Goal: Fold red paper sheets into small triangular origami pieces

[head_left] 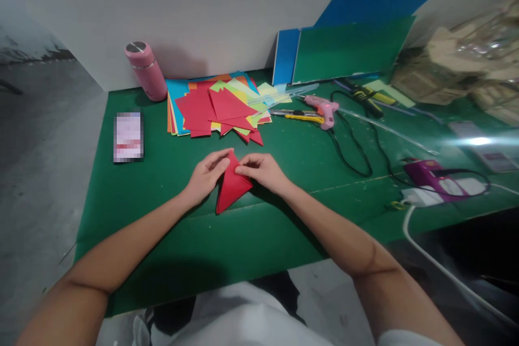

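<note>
A folded red paper triangle point(230, 188) lies on the green table mat point(162, 184), pointing toward me. My left hand point(207, 173) pinches its upper left edge with curled fingers. My right hand point(263, 170) presses and pinches the upper right corner, fingers bent over the paper. Both hands meet near the top tip of the triangle.
A stack of coloured paper sheets point(214, 105) lies behind my hands. A pink bottle point(146, 70) and a phone point(128, 136) are on the left. A pink glue gun point(324, 110), a yellow utility knife point(298, 114), black cables point(357, 151), a purple device point(430, 173) and blue and green boards point(348, 48) are to the right.
</note>
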A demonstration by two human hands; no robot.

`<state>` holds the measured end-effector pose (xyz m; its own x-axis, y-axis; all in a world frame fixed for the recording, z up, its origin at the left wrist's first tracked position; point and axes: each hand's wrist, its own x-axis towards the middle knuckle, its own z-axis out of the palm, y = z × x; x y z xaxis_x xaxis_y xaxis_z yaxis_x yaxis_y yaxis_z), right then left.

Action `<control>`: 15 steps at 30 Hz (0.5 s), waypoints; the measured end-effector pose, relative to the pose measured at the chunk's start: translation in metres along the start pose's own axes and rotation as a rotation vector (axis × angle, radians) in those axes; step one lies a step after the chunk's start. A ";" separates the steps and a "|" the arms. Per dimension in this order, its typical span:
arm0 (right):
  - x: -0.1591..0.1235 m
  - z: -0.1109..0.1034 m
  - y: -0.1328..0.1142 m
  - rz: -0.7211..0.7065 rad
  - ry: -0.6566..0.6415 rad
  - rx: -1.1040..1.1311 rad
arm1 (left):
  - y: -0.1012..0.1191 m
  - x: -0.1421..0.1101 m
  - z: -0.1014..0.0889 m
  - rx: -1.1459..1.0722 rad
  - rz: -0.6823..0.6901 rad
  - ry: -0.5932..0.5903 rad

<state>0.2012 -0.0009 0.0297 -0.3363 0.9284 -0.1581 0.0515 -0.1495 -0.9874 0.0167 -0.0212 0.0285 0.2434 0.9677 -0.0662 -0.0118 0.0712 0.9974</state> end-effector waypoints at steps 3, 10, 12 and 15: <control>-0.001 0.003 0.000 0.012 -0.054 -0.031 | 0.002 0.002 -0.002 -0.085 -0.072 0.010; -0.001 0.003 0.002 -0.034 -0.061 -0.067 | 0.001 0.003 0.000 -0.212 -0.153 0.073; -0.001 0.003 0.003 -0.038 -0.066 -0.086 | 0.001 0.004 0.000 -0.232 -0.167 0.108; 0.000 0.002 0.004 -0.044 -0.068 -0.107 | 0.002 0.004 0.000 -0.256 -0.179 0.133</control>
<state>0.1994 -0.0025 0.0255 -0.4033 0.9074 -0.1179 0.1338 -0.0690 -0.9886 0.0180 -0.0171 0.0298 0.1352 0.9562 -0.2595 -0.2273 0.2848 0.9312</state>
